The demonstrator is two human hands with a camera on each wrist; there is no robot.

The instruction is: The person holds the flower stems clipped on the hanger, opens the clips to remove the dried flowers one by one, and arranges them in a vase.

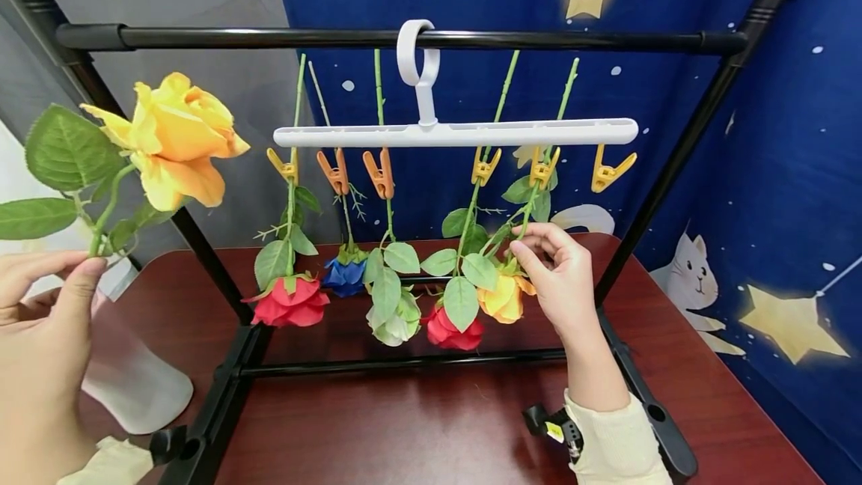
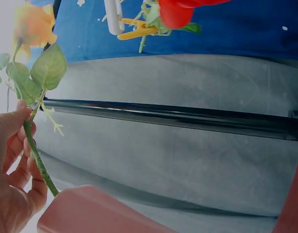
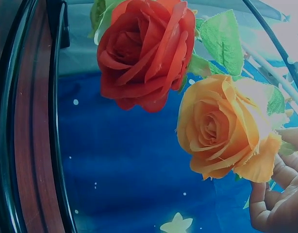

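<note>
Five flowers hang from the white hanger above the desk. My left hand pinches a yellow rose by its stem, held upright; my right hand fingers the hanging orange rose.

Cream ribbed sleeve, bare hands.
</note>
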